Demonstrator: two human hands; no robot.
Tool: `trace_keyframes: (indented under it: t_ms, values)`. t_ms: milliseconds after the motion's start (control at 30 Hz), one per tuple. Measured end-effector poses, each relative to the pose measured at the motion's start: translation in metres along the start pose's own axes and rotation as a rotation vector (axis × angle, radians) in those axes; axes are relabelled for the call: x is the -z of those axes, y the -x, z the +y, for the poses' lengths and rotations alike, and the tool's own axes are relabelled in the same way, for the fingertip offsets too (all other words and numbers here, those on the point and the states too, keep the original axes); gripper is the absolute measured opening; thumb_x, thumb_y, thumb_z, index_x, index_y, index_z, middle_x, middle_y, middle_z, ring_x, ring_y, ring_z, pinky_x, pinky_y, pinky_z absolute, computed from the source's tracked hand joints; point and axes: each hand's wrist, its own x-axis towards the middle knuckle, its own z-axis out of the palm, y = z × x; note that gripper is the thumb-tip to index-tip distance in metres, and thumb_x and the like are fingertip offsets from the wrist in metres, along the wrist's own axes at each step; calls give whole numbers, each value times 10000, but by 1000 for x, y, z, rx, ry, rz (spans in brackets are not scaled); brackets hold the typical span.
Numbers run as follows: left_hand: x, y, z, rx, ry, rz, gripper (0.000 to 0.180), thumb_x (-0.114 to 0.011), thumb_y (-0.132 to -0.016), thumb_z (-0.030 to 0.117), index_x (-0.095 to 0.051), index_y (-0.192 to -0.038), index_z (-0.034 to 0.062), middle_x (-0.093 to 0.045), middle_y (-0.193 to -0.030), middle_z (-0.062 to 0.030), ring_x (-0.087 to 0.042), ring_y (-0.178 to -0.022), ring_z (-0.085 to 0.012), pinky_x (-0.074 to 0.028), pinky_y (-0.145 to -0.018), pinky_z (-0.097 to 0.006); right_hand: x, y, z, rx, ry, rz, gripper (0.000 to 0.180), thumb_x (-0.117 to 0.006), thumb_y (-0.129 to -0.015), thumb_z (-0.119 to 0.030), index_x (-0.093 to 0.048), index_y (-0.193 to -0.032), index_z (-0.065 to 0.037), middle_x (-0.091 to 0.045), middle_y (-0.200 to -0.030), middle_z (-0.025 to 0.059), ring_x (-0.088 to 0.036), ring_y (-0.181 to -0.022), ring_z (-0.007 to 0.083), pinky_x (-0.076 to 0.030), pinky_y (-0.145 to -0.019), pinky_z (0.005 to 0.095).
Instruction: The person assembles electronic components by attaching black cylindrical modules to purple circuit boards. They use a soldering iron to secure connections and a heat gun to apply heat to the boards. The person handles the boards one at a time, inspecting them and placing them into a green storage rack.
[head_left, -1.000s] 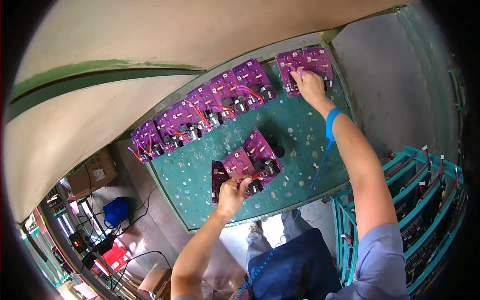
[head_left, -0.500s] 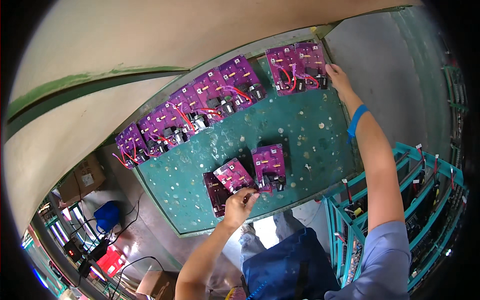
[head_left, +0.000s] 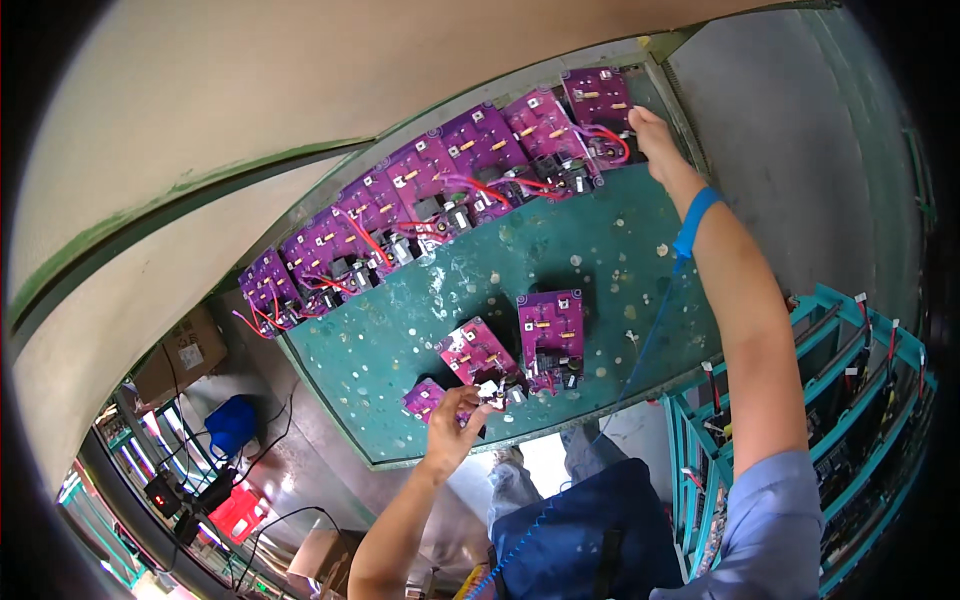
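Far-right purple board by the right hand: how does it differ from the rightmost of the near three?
The far board sits at the far edge of the green table; the near board, closer to the person. The right hand is at the far board, no hand on the near board. Red wires loop over the far board; none stand out on the near board. Both are purple.

Circuit boards [head_left: 478, 138]: purple, dotted with black and white components [head_left: 428, 207]. Leads [head_left: 487, 192]: red, some violet. Bench [head_left: 610, 255]: dark green (pale-flecked nearly all over). Wristband [head_left: 696, 222]: bright blue. Sleeve [head_left: 770, 520]: muted grey-blue. Rack frame [head_left: 675, 455]: teal.
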Motion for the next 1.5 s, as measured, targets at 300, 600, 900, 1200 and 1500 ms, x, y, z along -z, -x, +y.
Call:
trace_keyframes:
  t_ms: [300, 600, 900, 1200, 1500]
  values:
    - [-3, -54, 54, -318, -345, 134, 265, -654, -718, 87, -548, -945, 2, -579, -798, -106, -572, -733, -242, -450, -671, -330, 13, -10, -4, 89, 350, 34, 278, -561, -813, -209, -575, -1039, -47, -603, -961, 124, -565, -876, 220, -432, -747, 327]
    - [-85, -210, 137, -757, -1093, 181, 803, -685, -671, 310, -280, -1273, -34, -261, -1332, -193, -260, -1231, -334, -229, -999, -474, 39, 20, -12, 116, 253, -48, 345, -537, -850, -290, -545, -1103, -56, -574, -991, 63, -518, -922, 139, -418, -750, 282]
    - [-106, -270, 149, -686, -1509, 422, 493, -527, -779, 279, -431, -1180, 9, -377, -1252, -197, -322, -1172, -384, -251, -953, -467, 32, 31, -13, -47, 5, -158, 496, -547, -838, -309, -402, -1255, -83, -557, -1024, 79, -527, -936, 164, -439, -767, 334]
    - [-86, -257, 152, -712, -1450, 338, 472, -566, -748, 231, -461, -1163, 34, -412, -1223, -192, -370, -1145, -342, -287, -931, -417, 18, 32, -21, 7, 108, -189, 505, -527, -856, -316, -375, -1289, -106, -543, -1047, 57, -519, -902, 149, -433, -744, 326]
    - [-81, -260, 150, -610, -1212, 271, 648, -612, -726, 289, -352, -1256, 22, -346, -1282, -207, -338, -1174, -341, -278, -943, -424, 10, 47, -27, 777, 723, 329, 363, -518, -834, -259, -513, -1166, -114, -546, -1045, 107, -514, -959, 268, -415, -781, 352]
